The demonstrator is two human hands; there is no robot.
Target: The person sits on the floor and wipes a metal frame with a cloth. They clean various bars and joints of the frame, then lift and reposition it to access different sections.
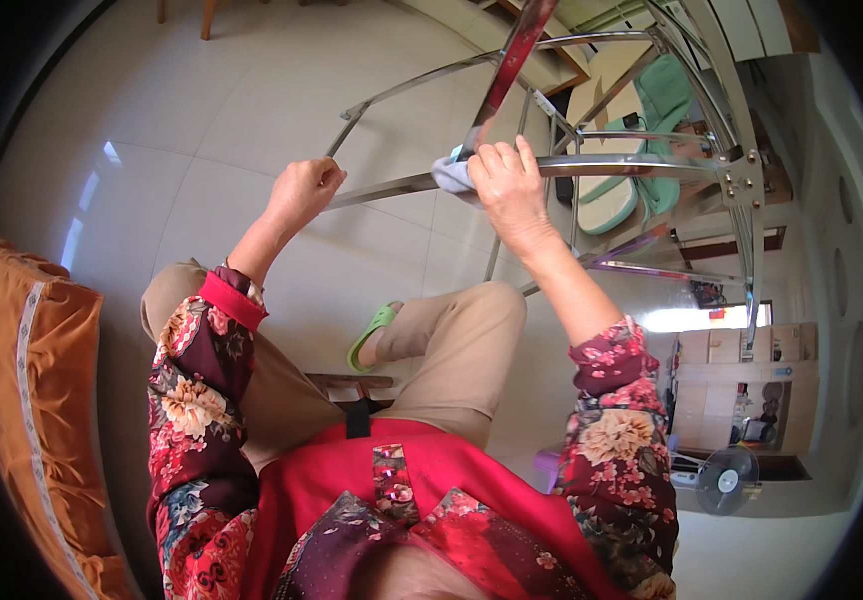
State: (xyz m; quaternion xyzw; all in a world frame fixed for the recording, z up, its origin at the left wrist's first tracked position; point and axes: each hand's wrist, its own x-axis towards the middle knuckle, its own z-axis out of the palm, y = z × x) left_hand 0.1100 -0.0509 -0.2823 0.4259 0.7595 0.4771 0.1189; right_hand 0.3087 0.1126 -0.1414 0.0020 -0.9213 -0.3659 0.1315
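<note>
A shiny metal tube frame (626, 165) with several joined bars stands tilted before me, reaching from the floor to the upper right. My left hand (298, 191) is closed around the near end of one flat metal bar (390, 187). Further along that bar, my right hand (508, 184) presses a grey-blue cloth (452, 176) around the metal, close to where another bar (506, 75) crosses. The fingers cover part of the cloth. A bolted corner plate (739, 180) joins the bars at the right.
Orange fabric with a patterned band covers furniture (63, 375) at my left. A green slipper (373, 337) is on my foot on the tiled floor (251, 112). Behind the frame is a mint-green and cream padded item (611, 206). An electric fan (728, 480) stands at the right.
</note>
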